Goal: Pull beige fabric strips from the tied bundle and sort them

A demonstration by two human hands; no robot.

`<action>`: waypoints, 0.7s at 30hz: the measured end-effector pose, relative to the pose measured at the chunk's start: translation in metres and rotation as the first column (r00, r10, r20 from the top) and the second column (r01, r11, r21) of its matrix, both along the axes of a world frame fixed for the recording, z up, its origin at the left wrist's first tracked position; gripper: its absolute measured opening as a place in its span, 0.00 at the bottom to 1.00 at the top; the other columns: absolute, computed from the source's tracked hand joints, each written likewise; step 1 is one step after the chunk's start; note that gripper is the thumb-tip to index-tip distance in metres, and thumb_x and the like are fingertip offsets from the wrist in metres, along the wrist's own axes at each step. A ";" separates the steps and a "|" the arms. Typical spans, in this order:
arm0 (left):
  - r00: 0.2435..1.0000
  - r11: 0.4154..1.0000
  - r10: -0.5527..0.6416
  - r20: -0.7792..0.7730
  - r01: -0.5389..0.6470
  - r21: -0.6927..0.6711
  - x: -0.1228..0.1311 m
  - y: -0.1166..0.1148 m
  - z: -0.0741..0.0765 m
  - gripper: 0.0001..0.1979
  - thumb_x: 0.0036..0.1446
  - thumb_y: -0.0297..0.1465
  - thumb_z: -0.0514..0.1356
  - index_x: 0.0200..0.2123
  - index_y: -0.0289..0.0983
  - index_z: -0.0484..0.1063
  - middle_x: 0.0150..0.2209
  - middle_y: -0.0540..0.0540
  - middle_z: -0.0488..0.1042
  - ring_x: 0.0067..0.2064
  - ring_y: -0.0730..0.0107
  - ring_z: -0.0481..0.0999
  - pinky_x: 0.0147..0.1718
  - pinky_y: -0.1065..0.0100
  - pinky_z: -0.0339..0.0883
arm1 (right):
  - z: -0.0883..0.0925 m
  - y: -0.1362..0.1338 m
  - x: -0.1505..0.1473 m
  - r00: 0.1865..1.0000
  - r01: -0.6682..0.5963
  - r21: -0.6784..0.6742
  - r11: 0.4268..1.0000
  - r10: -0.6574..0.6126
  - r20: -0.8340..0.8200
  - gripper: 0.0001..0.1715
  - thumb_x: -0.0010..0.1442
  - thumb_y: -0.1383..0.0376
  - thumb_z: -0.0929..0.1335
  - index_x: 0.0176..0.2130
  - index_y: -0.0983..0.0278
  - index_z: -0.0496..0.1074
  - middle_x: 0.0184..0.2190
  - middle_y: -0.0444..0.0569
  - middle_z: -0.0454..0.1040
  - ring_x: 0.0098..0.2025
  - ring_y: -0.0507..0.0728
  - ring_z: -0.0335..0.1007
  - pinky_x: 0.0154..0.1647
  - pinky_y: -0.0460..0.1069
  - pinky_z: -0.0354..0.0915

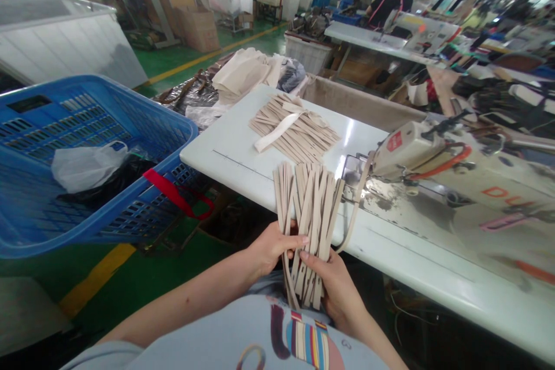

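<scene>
Both my hands grip a thick bundle of beige fabric strips (313, 196) at the near edge of the white sewing table (225, 144). My left hand (277, 245) is closed around the bundle's left part, its thumb lying across the strips. On the right side, my right hand (332, 277) wraps the rest, thumb on top. The strips' far ends fan out over the table; their near ends hang toward my lap. Beyond them lies a pile of similar loose strips (281, 127), with a wider pale band (280, 132) across it.
A sewing machine (433, 156) stands on the right, with a beige strip hanging by its head. To the left is a blue basket (173, 127) holding plastic bags and a red strap (173, 193). Folded beige cloth (245, 72) lies behind the table. Other people work farther back.
</scene>
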State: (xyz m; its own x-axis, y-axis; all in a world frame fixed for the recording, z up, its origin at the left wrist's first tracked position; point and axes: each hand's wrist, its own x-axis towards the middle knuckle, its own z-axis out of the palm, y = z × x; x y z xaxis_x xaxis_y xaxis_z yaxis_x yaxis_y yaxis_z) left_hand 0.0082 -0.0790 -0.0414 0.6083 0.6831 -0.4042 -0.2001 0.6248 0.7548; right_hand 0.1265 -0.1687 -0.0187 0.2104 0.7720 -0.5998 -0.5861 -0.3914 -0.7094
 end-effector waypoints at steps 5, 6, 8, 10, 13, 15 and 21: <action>0.995 0.998 0.066 -0.075 -0.066 0.004 0.002 0.000 -0.006 0.20 0.41 0.36 0.73 0.35 0.29 0.77 0.31 0.42 0.75 0.26 0.73 0.69 0.21 0.74 0.57 | -0.002 0.000 0.000 0.999 0.025 0.013 1.000 -0.025 0.031 0.32 0.40 0.59 0.83 0.43 0.65 0.76 0.35 0.54 0.83 0.40 0.66 0.80 0.48 0.60 0.72; 0.994 0.998 0.069 -0.090 -0.070 -0.002 0.003 -0.001 -0.006 0.20 0.41 0.36 0.73 0.35 0.29 0.77 0.30 0.42 0.75 0.26 0.72 0.69 0.21 0.73 0.58 | -0.002 0.000 0.000 0.999 0.028 0.012 1.000 -0.029 0.029 0.32 0.40 0.59 0.82 0.44 0.65 0.76 0.35 0.54 0.83 0.40 0.66 0.80 0.48 0.60 0.72; 0.991 0.997 0.067 -0.118 -0.070 -0.018 0.004 -0.001 -0.007 0.20 0.41 0.36 0.71 0.36 0.29 0.77 0.31 0.41 0.76 0.26 0.70 0.70 0.21 0.72 0.60 | -0.001 0.000 0.000 0.999 0.037 -0.001 0.999 -0.037 0.019 0.31 0.41 0.58 0.82 0.44 0.65 0.76 0.35 0.54 0.83 0.39 0.66 0.80 0.47 0.60 0.73; 0.987 0.995 0.087 -0.133 -0.093 -0.038 0.004 -0.001 -0.007 0.18 0.40 0.33 0.69 0.35 0.29 0.76 0.30 0.41 0.75 0.27 0.69 0.71 0.22 0.71 0.62 | 0.000 0.000 0.000 0.999 0.050 -0.014 0.999 -0.050 0.002 0.31 0.42 0.59 0.82 0.44 0.65 0.76 0.35 0.54 0.83 0.38 0.66 0.80 0.45 0.59 0.73; 0.987 0.983 0.124 -0.103 -0.136 -0.124 0.004 -0.001 -0.005 0.12 0.39 0.30 0.66 0.30 0.30 0.75 0.27 0.43 0.74 0.27 0.67 0.72 0.26 0.69 0.67 | 0.001 -0.001 0.001 0.998 0.062 -0.027 0.998 -0.063 -0.017 0.28 0.43 0.61 0.81 0.43 0.65 0.77 0.35 0.54 0.83 0.38 0.66 0.80 0.43 0.58 0.74; 0.991 0.974 0.115 -0.067 -0.125 -0.188 0.003 0.000 -0.004 0.10 0.38 0.30 0.65 0.27 0.32 0.73 0.23 0.45 0.71 0.25 0.68 0.71 0.26 0.67 0.68 | 0.001 -0.001 0.002 0.998 0.055 -0.018 0.998 -0.055 -0.029 0.25 0.44 0.61 0.80 0.42 0.66 0.78 0.35 0.55 0.83 0.38 0.66 0.80 0.42 0.57 0.74; 0.995 0.990 0.072 -0.061 -0.079 -0.114 0.004 0.000 0.000 0.15 0.40 0.32 0.72 0.31 0.30 0.76 0.24 0.45 0.72 0.25 0.72 0.69 0.24 0.71 0.62 | -0.002 -0.002 0.004 1.000 0.010 0.013 1.000 -0.010 -0.018 0.22 0.45 0.60 0.80 0.38 0.68 0.79 0.35 0.56 0.82 0.37 0.65 0.80 0.43 0.58 0.73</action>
State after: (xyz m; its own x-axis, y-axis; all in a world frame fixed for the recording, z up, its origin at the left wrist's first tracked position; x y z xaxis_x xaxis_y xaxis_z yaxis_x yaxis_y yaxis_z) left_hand 0.0123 -0.0791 -0.0413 0.5302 0.6727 -0.5161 -0.2089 0.6936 0.6894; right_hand 0.1301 -0.1712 -0.0206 0.2073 0.7775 -0.5937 -0.6025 -0.3767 -0.7036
